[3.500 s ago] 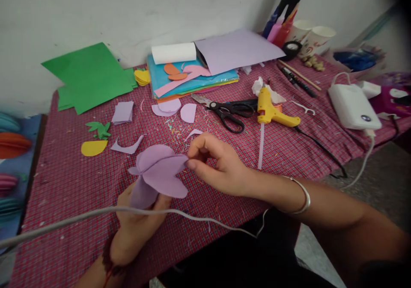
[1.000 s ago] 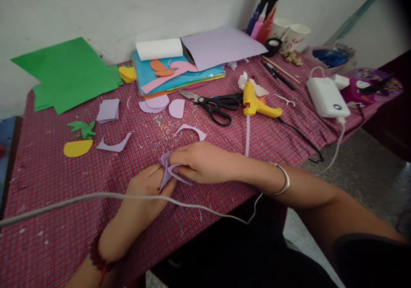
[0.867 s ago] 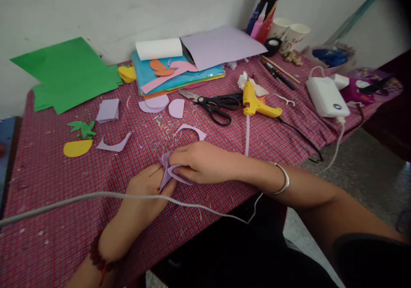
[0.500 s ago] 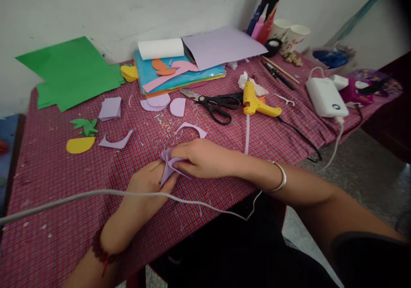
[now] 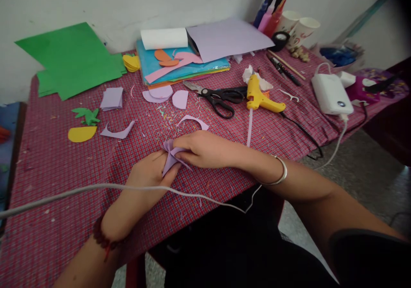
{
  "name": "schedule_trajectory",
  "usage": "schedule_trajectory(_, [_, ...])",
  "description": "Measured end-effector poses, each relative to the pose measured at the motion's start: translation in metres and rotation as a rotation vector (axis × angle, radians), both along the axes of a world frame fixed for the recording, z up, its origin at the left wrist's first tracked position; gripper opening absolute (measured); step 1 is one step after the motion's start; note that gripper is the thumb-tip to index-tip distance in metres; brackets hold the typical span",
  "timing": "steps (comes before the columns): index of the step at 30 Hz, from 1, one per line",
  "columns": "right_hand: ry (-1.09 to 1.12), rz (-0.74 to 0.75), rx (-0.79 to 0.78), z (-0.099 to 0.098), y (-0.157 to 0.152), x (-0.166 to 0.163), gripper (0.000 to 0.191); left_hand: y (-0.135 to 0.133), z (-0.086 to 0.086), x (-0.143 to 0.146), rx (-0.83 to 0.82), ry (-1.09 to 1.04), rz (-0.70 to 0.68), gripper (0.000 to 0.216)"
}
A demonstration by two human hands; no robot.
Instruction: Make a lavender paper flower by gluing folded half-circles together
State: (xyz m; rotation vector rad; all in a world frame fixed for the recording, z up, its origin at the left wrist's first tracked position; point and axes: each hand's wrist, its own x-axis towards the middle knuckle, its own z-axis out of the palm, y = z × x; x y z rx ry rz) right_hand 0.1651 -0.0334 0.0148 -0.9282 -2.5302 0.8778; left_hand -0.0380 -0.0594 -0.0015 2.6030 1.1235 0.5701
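A folded lilac paper piece point(image 5: 170, 154) lies pressed on the red checked tablecloth point(image 5: 58, 172) near the front edge. My left hand point(image 5: 147, 174) grips its lower end with closed fingers. My right hand point(image 5: 204, 150) lies over its right side, fingers pressed together on the paper. Only a small creased part of the paper shows between the hands. A silver bangle point(image 5: 280, 173) circles my right wrist.
Black scissors point(image 5: 221, 99) and a yellow glue gun point(image 5: 260, 99) lie behind my hands. Lilac cut-outs point(image 5: 180, 99), green sheets point(image 5: 70, 61), a coloured paper stack point(image 5: 183, 65), cups point(image 5: 303, 29), a white power bank point(image 5: 329, 94) and a grey cable point(image 5: 96, 188) crowd the table.
Earlier I held the lilac piece spread open above the table. It is now folded small and pressed down under both hands. In the last second the hands barely moved; the view shifted slightly.
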Motion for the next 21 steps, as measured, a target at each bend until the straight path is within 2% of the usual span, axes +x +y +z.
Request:
schedule_trajectory(7, [-0.027, -0.027, -0.012, -0.0026, 0.0021, 0.0021, 0.012, -0.0023, -0.0011, -0.0015, -0.017, 0.111, 0.022, 0.028])
schedule_trajectory(21, [-0.028, -0.033, -0.023, -0.0026, 0.0015, 0.0028, 0.012, -0.0013, -0.0004, -0.0008, -0.050, 0.118, 0.026, 0.028])
